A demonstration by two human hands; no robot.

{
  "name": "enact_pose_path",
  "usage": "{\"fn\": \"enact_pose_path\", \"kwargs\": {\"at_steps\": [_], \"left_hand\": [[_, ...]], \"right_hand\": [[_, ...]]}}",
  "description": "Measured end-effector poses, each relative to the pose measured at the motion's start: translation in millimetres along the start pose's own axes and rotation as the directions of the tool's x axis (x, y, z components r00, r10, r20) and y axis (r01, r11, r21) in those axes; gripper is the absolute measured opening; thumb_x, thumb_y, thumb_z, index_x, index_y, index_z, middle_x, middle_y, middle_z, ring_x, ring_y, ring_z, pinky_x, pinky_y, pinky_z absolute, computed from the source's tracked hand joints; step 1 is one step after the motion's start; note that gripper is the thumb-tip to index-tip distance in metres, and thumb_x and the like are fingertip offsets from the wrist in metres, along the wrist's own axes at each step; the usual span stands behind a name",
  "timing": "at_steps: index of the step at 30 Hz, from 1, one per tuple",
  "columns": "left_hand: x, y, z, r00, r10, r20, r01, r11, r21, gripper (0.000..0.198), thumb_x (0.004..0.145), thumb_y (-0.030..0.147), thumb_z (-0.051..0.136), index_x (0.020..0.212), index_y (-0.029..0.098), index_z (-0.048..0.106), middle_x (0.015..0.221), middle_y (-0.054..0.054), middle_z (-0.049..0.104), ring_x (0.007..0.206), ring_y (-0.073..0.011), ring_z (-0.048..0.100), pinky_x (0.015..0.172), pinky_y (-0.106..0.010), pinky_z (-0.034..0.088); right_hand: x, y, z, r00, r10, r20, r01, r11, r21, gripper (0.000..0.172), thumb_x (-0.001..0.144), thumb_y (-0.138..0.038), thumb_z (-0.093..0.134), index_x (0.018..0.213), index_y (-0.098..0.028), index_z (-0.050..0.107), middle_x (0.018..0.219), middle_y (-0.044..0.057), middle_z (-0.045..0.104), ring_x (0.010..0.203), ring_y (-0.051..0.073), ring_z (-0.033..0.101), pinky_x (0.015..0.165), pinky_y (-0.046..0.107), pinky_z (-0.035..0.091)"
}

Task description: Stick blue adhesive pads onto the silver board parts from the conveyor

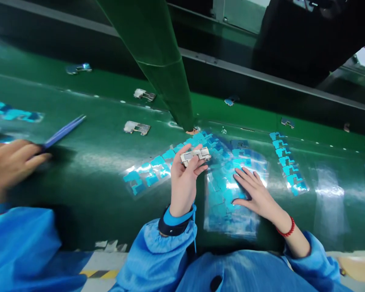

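A green surface [91, 174] spans the view, a green tube [167, 61] slanting down toward it from twelve o'clock. A stack of blue film sheets [220, 198] lies at four o'clock from centre. At nine o'clock, a co-worker's blurred hand [15, 168] holds blue tweezers [63, 132] pointing toward two. The right hand [257, 194] rests on the stack, fingers spread, gripping nothing. The left hand [184, 182] has its fingers pinched on a silver circuit board [197, 153], raised at the stack's ten o'clock, thumb on top; a similar loose board [136, 127] lies at its ten o'clock.
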State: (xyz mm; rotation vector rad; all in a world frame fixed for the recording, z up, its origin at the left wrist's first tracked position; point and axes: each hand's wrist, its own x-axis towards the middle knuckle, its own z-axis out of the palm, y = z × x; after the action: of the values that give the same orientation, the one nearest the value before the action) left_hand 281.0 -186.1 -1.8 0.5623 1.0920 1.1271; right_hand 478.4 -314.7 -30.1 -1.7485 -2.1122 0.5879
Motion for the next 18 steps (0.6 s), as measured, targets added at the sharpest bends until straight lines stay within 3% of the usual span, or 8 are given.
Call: {"fn": "enact_pose_path", "kwargs": {"at_steps": [4,7,9,11,15,18], "left_hand": [[-1.6,-2.0,0.6,0.999,-0.013,0.033,0.012,0.999,0.043,0.049,0.073,0.024,0.074,0.118,0.029,0.057,0.118,-0.004,0.07,0.07,-0.0087,0.069,0.06,-0.017,0.057],[-1.9,-3.2,0.1,0.996,-0.023,0.085,0.013,0.993,0.114,0.033,0.075,0.026,0.072,0.106,0.024,0.062,0.118,-0.004,0.07,0.075,-0.0104,0.07,0.061,-0.018,0.057],[-2.4,-4.8,-0.2,0.987,-0.049,0.156,0.018,0.981,0.192,0.021,0.077,0.027,0.069,0.097,0.021,0.065,0.114,-0.005,0.071,0.08,-0.013,0.07,0.063,-0.019,0.058],[-4.3,-7.9,0.6,0.954,-0.147,0.262,0.063,0.951,0.304,0.014,0.078,0.029,0.066,0.087,0.018,0.068,0.109,-0.006,0.072,0.082,-0.015,0.07,0.063,-0.021,0.058],[-12.4,-16.2,5.9,0.848,-0.356,0.393,0.156,0.876,0.457,0.024,0.077,0.036,0.066,0.081,0.014,0.075,0.097,-0.01,0.075,0.08,-0.0194,0.07,0.063,-0.025,0.06],[-16.9,-20.3,9.8,0.842,-0.354,0.408,0.143,0.874,0.464,0.034,0.08,0.044,0.063,0.089,0.014,0.076,0.09,-0.009,0.075,0.081,-0.0214,0.071,0.067,-0.029,0.062]], "right_hand": [[-7.4,4.3,15.2,0.996,-0.005,-0.087,0.003,1.0,-0.016,0.051,0.094,-0.038,0.057,0.142,-0.028,0.044,0.145,0.01,0.051,0.139,0.031,0.039,0.111,0.061,0.034],[-5.1,5.1,11.5,0.984,-0.009,-0.18,0.015,0.999,0.033,0.04,0.094,-0.031,0.057,0.134,-0.027,0.053,0.135,0.009,0.06,0.132,0.029,0.049,0.108,0.056,0.04],[-2.4,3.3,4.6,0.97,0.013,-0.241,0.009,0.996,0.09,0.041,0.092,-0.029,0.061,0.133,-0.026,0.055,0.13,0.01,0.064,0.125,0.028,0.056,0.106,0.054,0.043],[0.1,-0.9,-2.9,0.948,0.028,-0.316,0.02,0.989,0.146,0.044,0.09,-0.026,0.064,0.132,-0.025,0.055,0.126,0.011,0.066,0.119,0.027,0.061,0.103,0.051,0.047],[0.9,-14.6,-11.2,0.913,-0.053,-0.406,0.112,0.986,0.123,0.054,0.087,-0.016,0.067,0.137,-0.026,0.05,0.126,0.012,0.064,0.115,0.025,0.061,0.097,0.048,0.051],[-2.1,-25.3,-10.9,0.918,-0.144,-0.369,0.173,0.984,0.047,0.063,0.087,-0.016,0.067,0.144,-0.027,0.042,0.128,0.013,0.062,0.117,0.026,0.059,0.098,0.049,0.05]]}}
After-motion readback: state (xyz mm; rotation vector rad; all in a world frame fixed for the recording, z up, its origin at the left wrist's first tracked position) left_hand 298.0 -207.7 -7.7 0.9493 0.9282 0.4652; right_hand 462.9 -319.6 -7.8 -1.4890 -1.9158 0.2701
